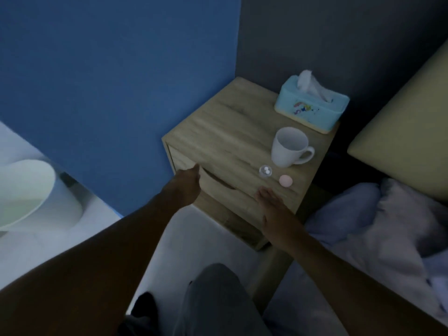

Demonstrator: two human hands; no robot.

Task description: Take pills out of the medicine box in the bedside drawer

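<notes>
Two white pills [339, 170] already lie in a small clear cup [265, 171] on the table [218, 132], while the left hand [188, 181] touches the shut drawer [232, 190], grip unclear, and the right hand [272, 204] rests flat, released.

Both bare arms are stretched forward. The left hand [188, 181] is curled, knuckles up, fingers hidden. The right hand [271, 204] is held flat, palm down, fingers extended together.
</notes>
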